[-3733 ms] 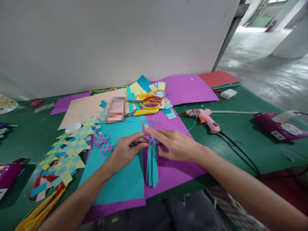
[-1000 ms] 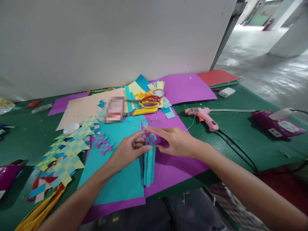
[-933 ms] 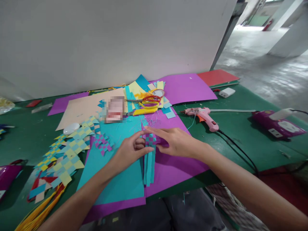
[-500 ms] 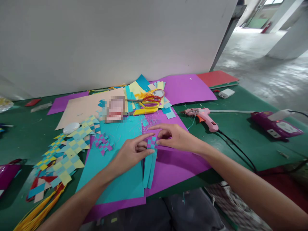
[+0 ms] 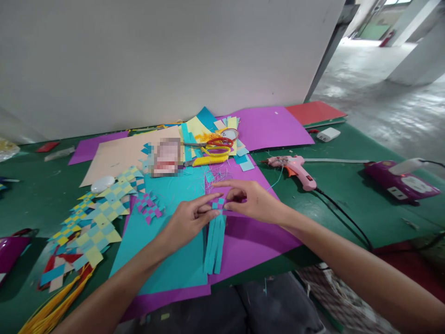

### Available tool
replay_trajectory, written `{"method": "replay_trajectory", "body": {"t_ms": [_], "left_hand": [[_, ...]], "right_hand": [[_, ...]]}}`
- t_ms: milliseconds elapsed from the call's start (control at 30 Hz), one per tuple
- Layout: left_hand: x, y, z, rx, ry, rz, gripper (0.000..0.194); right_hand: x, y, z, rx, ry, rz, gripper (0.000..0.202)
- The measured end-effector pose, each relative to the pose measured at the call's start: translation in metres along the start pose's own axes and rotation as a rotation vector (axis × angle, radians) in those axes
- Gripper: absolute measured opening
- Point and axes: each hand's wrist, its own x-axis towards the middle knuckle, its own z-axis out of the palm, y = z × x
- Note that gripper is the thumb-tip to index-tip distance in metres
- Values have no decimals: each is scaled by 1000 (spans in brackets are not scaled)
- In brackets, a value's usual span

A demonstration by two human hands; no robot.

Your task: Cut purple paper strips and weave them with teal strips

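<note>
Between my two hands is a small woven piece of paper strips (image 5: 216,241), checked purple and teal at the top, with long teal ends hanging toward me. My left hand (image 5: 189,215) pinches its left side, thumb in front and fingers behind. At the upper right edge, my right hand (image 5: 248,199) has thumb and fingertips closed on the weave, with the index finger stretched over it. Below lie a teal paper sheet (image 5: 167,260) and a purple sheet (image 5: 257,246). A finished-looking purple and teal woven piece (image 5: 149,206) rests left of my left hand.
A pink glue gun (image 5: 292,169) with its cord lies to the right, near a purple power strip (image 5: 399,181). Red-handled scissors (image 5: 219,143) and a yellow-handled cutter (image 5: 210,160) lie behind my hands. Yellow and blue woven pieces (image 5: 104,213) with yellow tassels (image 5: 59,306) cover the left.
The woven piece has tilted slightly, and its hanging teal strips now show more spread apart. Both hands keep their hold, with only small finger shifts.
</note>
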Motion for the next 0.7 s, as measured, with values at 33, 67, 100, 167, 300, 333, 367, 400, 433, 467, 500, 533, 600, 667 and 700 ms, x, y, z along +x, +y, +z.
{"method": "replay_trajectory", "body": {"t_ms": [33, 67, 100, 167, 300, 333, 367, 400, 433, 467, 500, 533, 600, 667, 700], "left_hand": [[0, 1, -1, 5, 7, -1, 41], [1, 3, -2, 13, 16, -3, 40], [1, 4, -3, 22, 29, -5, 40], [2, 5, -5, 39, 52, -7, 38], [2, 2, -5, 76, 83, -13, 36], [2, 1, -4, 81, 90, -13, 35], [2, 0, -4, 82, 95, -11, 35], [2, 0, -3, 81, 98, -6, 35], [1, -1, -3, 81, 94, -1, 36], [1, -1, -3, 86, 87, 8, 36], [1, -2, -3, 95, 81, 21, 36], [1, -2, -3, 107, 81, 43, 36], [1, -3, -3, 163, 111, 122, 34], [2, -4, -4, 269, 184, 300, 26], [2, -6, -4, 331, 200, 413, 21]], "right_hand": [[0, 0, 0, 1, -3, -3, 50], [0, -1, -1, 0, -6, -4, 50], [1, -2, -1, -3, -9, -2, 51], [1, -4, -2, -10, -17, 13, 53], [1, -5, -2, -34, -18, 34, 54], [1, -5, -1, -38, -20, 35, 54], [1, -5, -1, -41, -23, 38, 54], [1, -5, -1, -41, -25, 46, 54], [1, -5, -1, -39, -28, 56, 54], [1, -5, -2, -35, -32, 70, 54], [1, -5, -4, -36, -45, 88, 53], [2, -4, -7, -42, -66, 108, 53], [3, -4, -14, -75, -124, 140, 51], [4, -3, -22, -122, -182, 173, 49], [6, -2, -26, -148, -214, 191, 51]]}}
